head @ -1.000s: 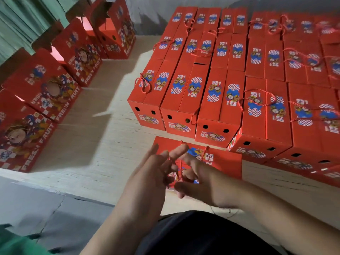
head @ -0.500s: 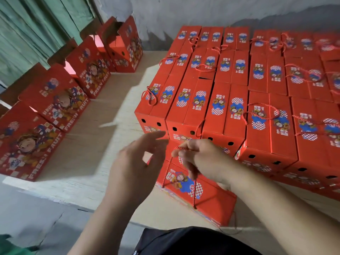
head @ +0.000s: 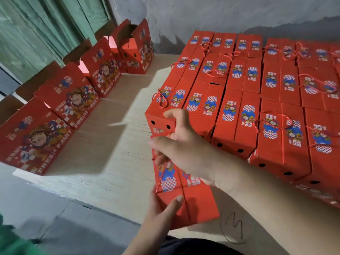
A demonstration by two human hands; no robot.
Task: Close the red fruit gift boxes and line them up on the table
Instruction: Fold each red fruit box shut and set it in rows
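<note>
Closed red cardboard gift box [head: 191,203], rectangular, lying at the near edge of the pale wooden table [head: 110,162]. Left hand [head: 161,212] grasps its near corner; right hand [head: 182,146] pinches its twisted red cord handle [head: 156,183]. Massed closed boxes [head: 257,100] lie just behind.

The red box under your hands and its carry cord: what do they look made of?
The red box looks like printed cardboard with a matte to low-sheen finish: crisp folded edges, and brown raw board shows inside the open boxes at left. The carry cord looks like twisted red rope, probably synthetic or cotton; the twist shows, the fibre does not.
</note>
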